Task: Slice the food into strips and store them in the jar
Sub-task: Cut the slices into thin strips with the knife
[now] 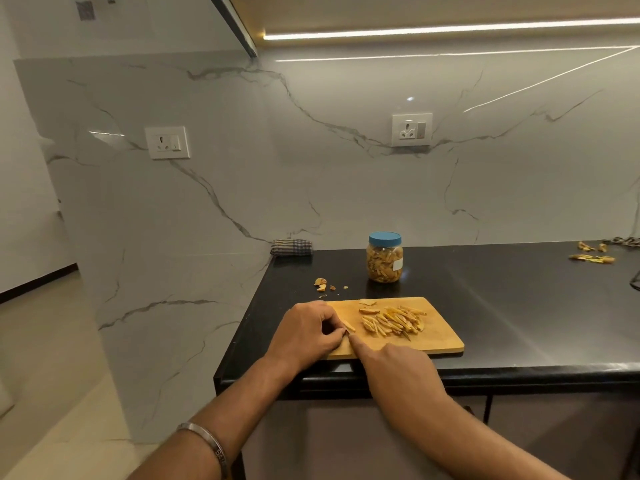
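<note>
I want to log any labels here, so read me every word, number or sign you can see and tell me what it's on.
No text here reads clearly.
Jar: white sticker on its side, blank or too small to read.
Bracelet on the left wrist: engraved letters, too blurred to read.
Grey square sign on the upper wall: too blurred to read.
Wall sockets: no readable markings.
</note>
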